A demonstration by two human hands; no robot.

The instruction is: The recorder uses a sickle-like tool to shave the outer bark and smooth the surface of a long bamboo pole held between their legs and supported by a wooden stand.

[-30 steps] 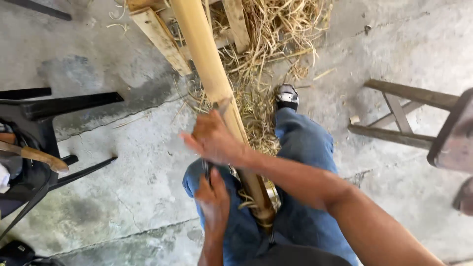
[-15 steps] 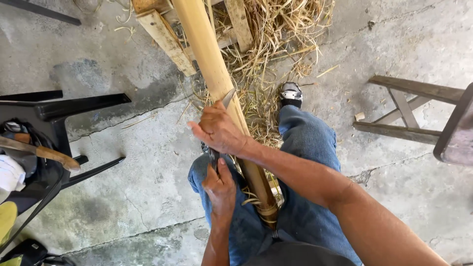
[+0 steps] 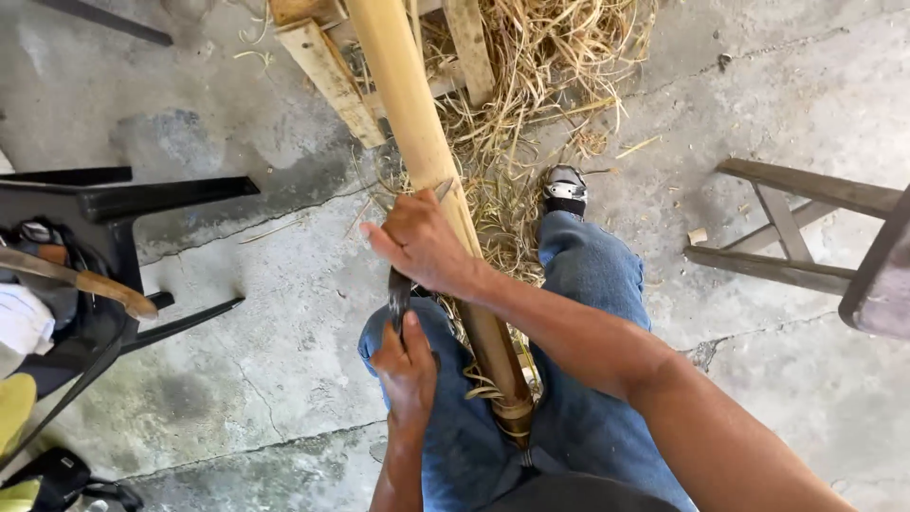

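Bamboo pole (image 3: pixel 417 142): thick, pale yellow, slanting from the top of the view down between the knees; lower end darker brown, resting at the lap, with curled shavings around it.
Knife (image 3: pixel 398 294): dark blade running along the left side of the pole, tip just showing above the right hand near the pole's edge; handle end hidden in the left fist.
Right hand (image 3: pixel 422 246): laid over the pole and the back of the blade, fingers spread and pointing left, palm pressing down; not curled into a full grip.
Left hand (image 3: pixel 406 370): closed tight around the knife handle, thumb up, just below the right hand and beside the pole.
Legs: blue jeans (image 3: pixel 588 284), pole lying between the thighs; one foot in a grey and black shoe (image 3: pixel 565 185) stretched forward into the straw.
Straw (image 3: pixel 531 76): heap of dry yellow shavings and strips under and right of the pole, reaching to the shoe.
Wooden frame (image 3: pixel 332 76): rough pale planks under the upper part of the pole, at the top edge.
Black stand (image 3: pixel 123 194): dark frame to the left, well apart; wooden-handled tool (image 3: pixel 85 280) lying across it.
Wooden stool (image 3: pixel 806 228): grey, at the right edge, well apart.
Floor (image 3: pixel 265 284): cracked, stained concrete.
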